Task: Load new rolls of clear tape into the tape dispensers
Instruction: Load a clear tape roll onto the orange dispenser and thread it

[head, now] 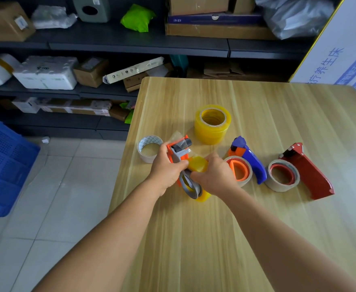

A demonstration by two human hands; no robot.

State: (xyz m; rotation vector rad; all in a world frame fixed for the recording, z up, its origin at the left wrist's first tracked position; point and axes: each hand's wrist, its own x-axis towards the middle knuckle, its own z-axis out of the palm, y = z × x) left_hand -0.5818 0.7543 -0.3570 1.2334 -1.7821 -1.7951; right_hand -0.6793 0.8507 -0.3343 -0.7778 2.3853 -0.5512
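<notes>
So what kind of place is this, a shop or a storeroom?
Probably a packing or stock room: dark shelves crowded with cardboard boxes and wrapped parcels, and a wooden table with tape dispensers.

desk [257, 228]: pale wood-grain top, smooth, low sheen
stacked tape rolls [212, 125]: clear yellowish film, glossy
orange dispenser [178, 157]: bright plastic frame, grey metal-looking plate, black roller
blue dispenser [249, 159]: glossy plastic
red dispenser [307, 173]: painted metal look, smooth
empty core [149, 148]: matt cardboard
floor [52, 197]: pale tiles, faintly glossy
</notes>
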